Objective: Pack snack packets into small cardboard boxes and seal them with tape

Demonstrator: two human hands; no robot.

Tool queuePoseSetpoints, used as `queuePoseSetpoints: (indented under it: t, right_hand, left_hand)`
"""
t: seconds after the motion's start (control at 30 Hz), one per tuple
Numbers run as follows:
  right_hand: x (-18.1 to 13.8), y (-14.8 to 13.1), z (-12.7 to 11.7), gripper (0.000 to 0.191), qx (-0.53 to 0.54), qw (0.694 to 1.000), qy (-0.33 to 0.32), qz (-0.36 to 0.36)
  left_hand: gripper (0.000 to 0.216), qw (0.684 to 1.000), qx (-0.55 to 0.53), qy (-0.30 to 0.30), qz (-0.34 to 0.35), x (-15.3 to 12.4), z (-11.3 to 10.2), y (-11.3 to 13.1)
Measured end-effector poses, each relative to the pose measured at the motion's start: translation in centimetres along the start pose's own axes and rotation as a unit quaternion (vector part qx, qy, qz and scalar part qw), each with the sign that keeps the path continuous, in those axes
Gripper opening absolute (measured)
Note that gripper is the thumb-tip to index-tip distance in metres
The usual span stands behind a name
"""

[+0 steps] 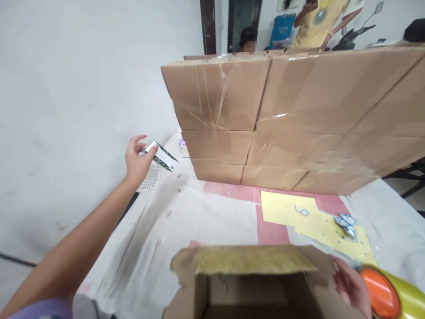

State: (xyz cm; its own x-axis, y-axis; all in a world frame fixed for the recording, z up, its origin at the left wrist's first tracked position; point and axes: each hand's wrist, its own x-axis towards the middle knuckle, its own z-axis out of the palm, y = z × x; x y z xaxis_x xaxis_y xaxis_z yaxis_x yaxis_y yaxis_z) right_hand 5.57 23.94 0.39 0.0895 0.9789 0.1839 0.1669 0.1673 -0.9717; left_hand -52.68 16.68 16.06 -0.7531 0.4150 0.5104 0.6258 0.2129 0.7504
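Note:
My left hand (137,160) reaches out to the far left of the table and grips a small white and green packet (161,156), holding it above a white perforated object (150,178). My right hand (352,285) rests on the right flap of an open cardboard box (252,274) at the near edge, next to a yellow tape dispenser with an orange roll (392,294). The inside of the box shows only bare cardboard.
A wall of taped cardboard boxes (292,119) stands across the back of the table. Yellow paper (312,219) with small blue and white pieces (345,225) lies on the white and pink table cover (199,212). People stand behind the boxes.

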Motion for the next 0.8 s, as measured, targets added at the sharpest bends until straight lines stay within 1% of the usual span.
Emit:
queuePoseSetpoints:
  t: [0.03, 0.07, 0.1, 0.17, 0.2, 0.23, 0.27, 0.3, 0.33, 0.37, 0.4, 0.47, 0.53, 0.6, 0.63, 0.67, 0.73, 0.8]
  right_hand:
    - [-0.2, -1.4, 0.5, 0.042, 0.036, 0.999, 0.016, 0.002]
    - [-0.5, -3.0, 0.9, 0.041, 0.072, 0.997, 0.04, -0.012]
    - [-0.8, -4.7, 1.1, 0.04, 0.099, 0.991, 0.075, -0.046]
    - [-1.6, -8.5, 1.1, 0.032, 0.117, 0.97, 0.146, -0.153]
    - [-2.0, -10.5, 0.7, 0.026, 0.109, 0.959, 0.164, -0.203]
    - [-2.4, -12.6, 0.3, 0.018, 0.09, 0.957, 0.14, -0.239]
    - [-2.8, -14.7, -0.3, 0.011, 0.067, 0.952, 0.091, -0.285]
    - [-3.3, -16.8, -0.8, 0.01, 0.041, 0.943, 0.024, -0.329]
    - [-3.7, -18.8, -1.1, 0.014, 0.005, 0.926, -0.062, -0.373]
    - [-4.1, -20.6, -1.3, 0.019, -0.034, 0.897, -0.139, -0.419]
    - [-4.4, -22.2, -1.2, 0.023, -0.077, 0.863, -0.2, -0.457]
    - [-5.0, -24.7, -0.5, 0.035, -0.16, 0.797, -0.285, -0.508]
    - [-5.6, -26.0, 0.8, 0.052, -0.233, 0.742, -0.352, -0.522]
    - [-6.4, -26.3, 2.0, 0.06, -0.306, 0.701, -0.394, -0.51]
    - [-6.9, -26.3, 2.4, 0.062, -0.337, 0.69, -0.401, -0.5]
    - [-7.3, -26.1, 2.8, 0.064, -0.361, 0.686, -0.399, -0.49]
    - [-8.2, -25.8, 3.2, 0.068, -0.383, 0.695, -0.382, -0.474]
    - [-8.7, -25.7, 3.3, 0.067, -0.39, 0.703, -0.37, -0.466]
  left_hand:
    - [0.053, 0.999, -0.045, -0.008, -0.014, -1.8, -1.3, 2.0]
    - [0.054, 0.994, -0.103, -0.018, -0.04, -3.6, -2.6, 4.0]
    - [0.054, 0.984, -0.162, -0.027, -0.071, -5.5, -3.6, 6.0]
    - [0.051, 0.956, -0.26, -0.043, -0.127, -9.1, -5.3, 9.6]
    - [0.048, 0.944, -0.29, -0.055, -0.146, -10.8, -5.9, 11.2]
    - [0.045, 0.933, -0.314, -0.07, -0.163, -12.4, -6.4, 12.7]
    - [0.043, 0.922, -0.333, -0.088, -0.178, -13.9, -6.7, 14.0]
    - [0.041, 0.912, -0.348, -0.107, -0.189, -15.4, -6.9, 15.1]
    - [0.039, 0.903, -0.36, -0.127, -0.196, -16.7, -7.0, 16.1]
    - [0.038, 0.897, -0.368, -0.146, -0.197, -18.1, -7.1, 17.0]
    - [0.037, 0.893, -0.373, -0.159, -0.192, -19.4, -7.1, 17.8]
    - [0.035, 0.892, -0.38, -0.177, -0.17, -21.9, -7.2, 18.9]
    - [0.037, 0.895, -0.381, -0.175, -0.149, -24.2, -7.3, 19.7]
    - [0.045, 0.9, -0.377, -0.167, -0.139, -26.2, -7.3, 20.0]
    - [0.049, 0.902, -0.374, -0.163, -0.14, -27.0, -7.2, 20.1]
    - [0.051, 0.904, -0.37, -0.16, -0.145, -27.8, -7.2, 20.1]
    - [0.052, 0.902, -0.369, -0.159, -0.158, -28.9, -7.0, 19.9]
    - [0.053, 0.899, -0.369, -0.169, -0.165, -29.7, -6.9, 19.5]
